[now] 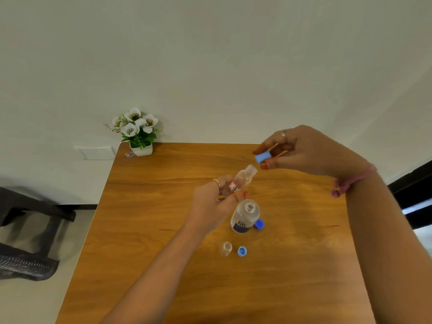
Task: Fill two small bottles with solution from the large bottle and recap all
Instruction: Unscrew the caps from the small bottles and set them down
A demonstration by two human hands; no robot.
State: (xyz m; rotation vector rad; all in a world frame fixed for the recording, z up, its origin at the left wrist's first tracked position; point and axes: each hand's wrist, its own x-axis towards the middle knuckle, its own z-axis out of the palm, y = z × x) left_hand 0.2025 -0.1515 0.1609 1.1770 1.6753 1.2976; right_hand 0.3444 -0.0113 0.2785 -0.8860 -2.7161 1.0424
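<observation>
holding a small bottle (243, 180) tilted in the left hand (214, 202), fingers curled round its lower half, mouth open and pointing toward the right hand (304, 152). pinching a light blue cap (263, 158) between right thumb and fingertips, just beside that mouth, not touching. whether coming off or going on: cannot tell. if capping, better bringing the bottle upright, seating the cap square, then twisting.

standing just below the left hand: the large bottle (245, 216), uncapped, seemingly holding clear liquid, its dark blue cap (259, 224) lying against it. nearer the body: the second bottle (226, 249), open, contents too faint to judge, its cap (242, 251) beside it. looking nearly empty, the held one.
</observation>
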